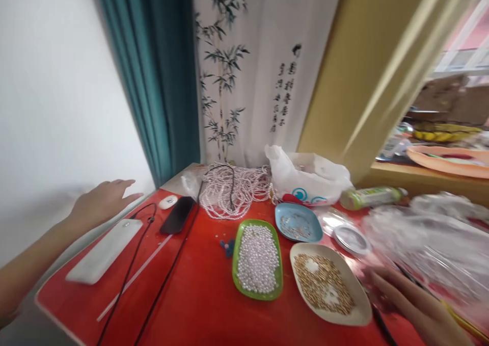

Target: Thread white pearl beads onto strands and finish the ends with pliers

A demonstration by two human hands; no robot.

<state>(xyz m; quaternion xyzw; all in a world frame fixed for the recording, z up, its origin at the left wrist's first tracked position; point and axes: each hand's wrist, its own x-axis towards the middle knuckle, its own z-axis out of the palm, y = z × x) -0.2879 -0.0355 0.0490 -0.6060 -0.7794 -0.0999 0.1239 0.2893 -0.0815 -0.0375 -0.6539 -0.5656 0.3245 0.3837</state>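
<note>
My left hand [100,201] hangs in the air over the table's left side, fingers stretched out and apart, holding nothing. Beneath and beside it are a white flat slab-shaped case [105,251] and a dark phone [178,215]. On the right, my right hand [410,301] reaches in low beside a cream dish [361,313] of gold beads [324,285]. Its fingertips are blurred, close to a dark, slim tool [383,328], and whether they grip it is unclear. A green tray [280,287] of white pearl beads [257,259] stands left of the cream dish.
Behind the trays lie strung pearl strands [225,195], a white plastic bag [315,175] and a blue dish [280,211] with small pieces. A bottle [374,197], a round lid [351,240] and clear plastic bags [431,234] crowd the right. Black cables [171,269] cross the red table [198,295].
</note>
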